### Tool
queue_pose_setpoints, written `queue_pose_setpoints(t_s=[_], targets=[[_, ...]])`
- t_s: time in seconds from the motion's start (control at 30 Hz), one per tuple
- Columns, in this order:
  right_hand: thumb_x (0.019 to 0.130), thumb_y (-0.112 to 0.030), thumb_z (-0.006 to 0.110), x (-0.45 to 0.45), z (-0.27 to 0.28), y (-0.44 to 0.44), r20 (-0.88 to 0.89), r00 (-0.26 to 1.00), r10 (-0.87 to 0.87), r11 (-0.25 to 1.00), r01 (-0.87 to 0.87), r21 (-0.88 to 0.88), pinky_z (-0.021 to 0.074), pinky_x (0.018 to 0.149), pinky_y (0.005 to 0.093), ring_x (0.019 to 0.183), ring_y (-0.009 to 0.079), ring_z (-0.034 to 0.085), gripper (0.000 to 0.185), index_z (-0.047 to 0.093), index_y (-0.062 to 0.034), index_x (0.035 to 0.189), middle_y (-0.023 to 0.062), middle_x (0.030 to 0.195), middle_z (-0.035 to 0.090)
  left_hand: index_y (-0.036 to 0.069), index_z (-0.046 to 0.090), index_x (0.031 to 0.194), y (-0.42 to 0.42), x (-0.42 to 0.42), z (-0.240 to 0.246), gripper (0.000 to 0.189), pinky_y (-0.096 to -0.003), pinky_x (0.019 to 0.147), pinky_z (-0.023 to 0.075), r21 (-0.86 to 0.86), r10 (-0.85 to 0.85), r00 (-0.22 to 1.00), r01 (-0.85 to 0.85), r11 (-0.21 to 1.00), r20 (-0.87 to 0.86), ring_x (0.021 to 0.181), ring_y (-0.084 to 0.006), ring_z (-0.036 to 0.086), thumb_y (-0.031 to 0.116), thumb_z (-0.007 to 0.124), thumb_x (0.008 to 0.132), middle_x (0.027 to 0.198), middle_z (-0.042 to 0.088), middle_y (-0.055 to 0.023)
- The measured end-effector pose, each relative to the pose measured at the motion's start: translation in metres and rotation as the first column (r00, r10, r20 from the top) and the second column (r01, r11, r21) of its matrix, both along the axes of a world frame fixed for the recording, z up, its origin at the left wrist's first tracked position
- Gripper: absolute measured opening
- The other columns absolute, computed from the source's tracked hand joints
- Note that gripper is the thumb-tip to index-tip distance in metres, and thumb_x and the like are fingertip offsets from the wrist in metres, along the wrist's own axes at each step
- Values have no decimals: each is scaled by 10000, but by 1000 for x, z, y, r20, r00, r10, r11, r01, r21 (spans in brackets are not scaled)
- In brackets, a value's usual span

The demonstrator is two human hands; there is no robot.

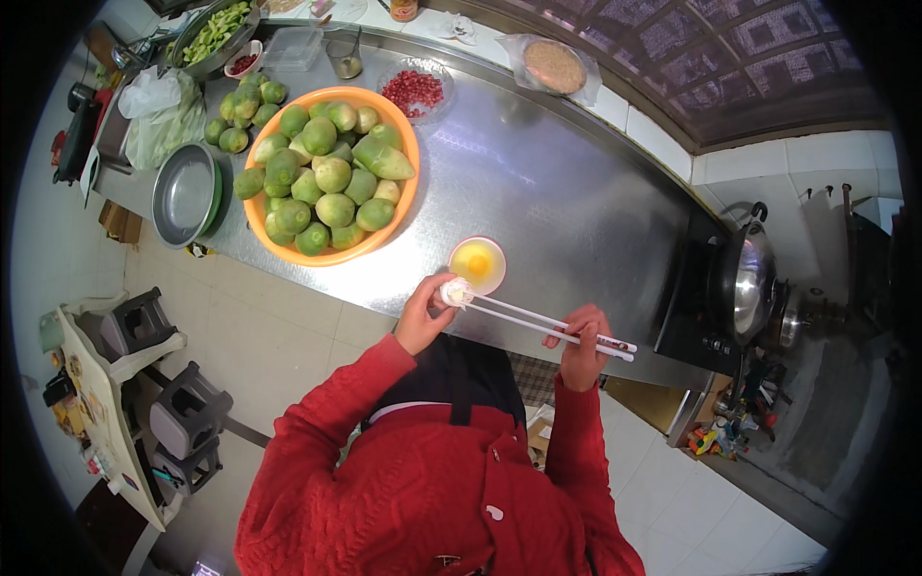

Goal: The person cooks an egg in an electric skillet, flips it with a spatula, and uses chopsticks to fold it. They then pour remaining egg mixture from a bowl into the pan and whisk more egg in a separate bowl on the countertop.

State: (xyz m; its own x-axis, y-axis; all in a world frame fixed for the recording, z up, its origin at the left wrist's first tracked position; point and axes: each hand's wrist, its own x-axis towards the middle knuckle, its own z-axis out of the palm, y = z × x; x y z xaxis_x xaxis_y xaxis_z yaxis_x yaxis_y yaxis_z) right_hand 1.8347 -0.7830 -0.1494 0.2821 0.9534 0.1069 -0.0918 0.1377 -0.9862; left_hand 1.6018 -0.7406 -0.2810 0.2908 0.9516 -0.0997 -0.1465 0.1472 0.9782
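Note:
A small white bowl (477, 266) with a raw egg in it stands near the front edge of the steel counter. Just in front of the bowl, my left hand (425, 309) holds a small whitish, ragged-looking object (457, 293), perhaps an eggshell or a peeled bulb; I cannot tell which. A pair of white chopsticks (533, 320) runs from my right hand (582, 344) to this object, with the tips at its surface. My right fingers are closed around the chopsticks' thicker ends.
An orange basin (414, 194) heaped with green radishes stands left of the bowl. Beyond it are a glass dish (448, 97) of pomegranate seeds and a glass (343, 57). A metal basin (180, 198) sits further left. On the right is a stove with a lidded wok (753, 281).

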Motion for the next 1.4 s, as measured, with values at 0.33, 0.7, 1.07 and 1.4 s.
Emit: queue_pose_setpoints(t_s=[0.33, 0.7, 1.07, 1.4], targets=[[1025, -292, 455, -3, 3, -6, -16, 999, -41, 999, 41, -6, 516, 536, 344, 544, 201, 568, 358, 498, -11, 807, 105, 751, 496, 57, 525, 1286, -2, -5, -1, 520, -234, 791, 474, 10, 4, 1000, -4, 1000, 5, 957, -118, 586, -70, 666, 801, 1179, 557, -57], [1031, -266, 437, 12, -18, -6, -98, 965, -243, 968, 234, -91, 525, 543, 326, 553, 190, 570, 341, 512, -5, 825, 89, 766, 506, 51, 520, 1300, -8, -7, 1, 538, -233, 787, 474, -4, -10, 1000, 10, 1000, -21, 915, -107, 566, -78, 659, 797, 1152, 550, -51], [1011, -189, 516, 8, -102, 22, 454, 891, -10, 976, 106, -188, 455, 549, 242, 604, 121, 593, 284, 617, 22, 851, 66, 840, 560, 31, 475, 1328, -36, -19, 4, 541, -301, 921, 477, -95, -88, 991, 78, 992, -103, 1127, -169, 570, -72, 646, 825, 1237, 541, -72], [1008, -159, 497, 6, -124, 41, 75, 983, -167, 948, 181, -260, 520, 581, 259, 624, 144, 610, 264, 597, 27, 849, 71, 833, 561, 34, 470, 1334, -44, -8, 3, 552, -300, 923, 487, -107, -111, 990, 101, 989, -87, 1147, -170, 568, -84, 643, 824, 1258, 533, -75]])
